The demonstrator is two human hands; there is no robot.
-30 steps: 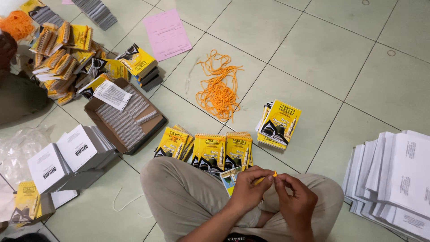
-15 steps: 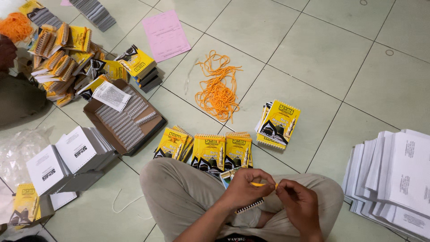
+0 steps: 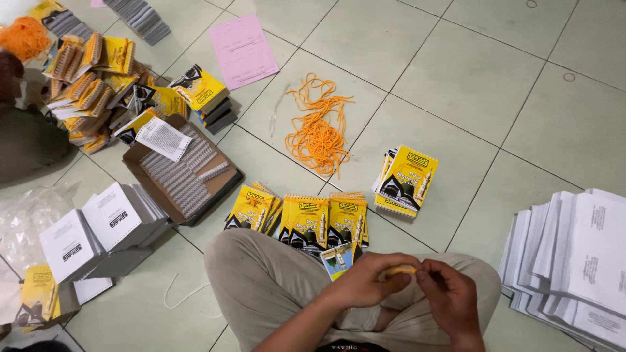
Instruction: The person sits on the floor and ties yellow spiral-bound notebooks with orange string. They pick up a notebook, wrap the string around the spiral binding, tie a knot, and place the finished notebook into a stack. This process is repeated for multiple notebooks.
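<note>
Orange cord (image 3: 399,270) btwn hands, booklets (image 3: 306,220) ahead

Orange cord (image 3: 399,270) pinched between hands

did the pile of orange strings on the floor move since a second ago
No. The pile of orange strings lies on the same floor tile, beside the same grout line and right of the pink sheet, as before.

Floor-level binding workshop: stacked booklets (image 3: 306,221)
</note>
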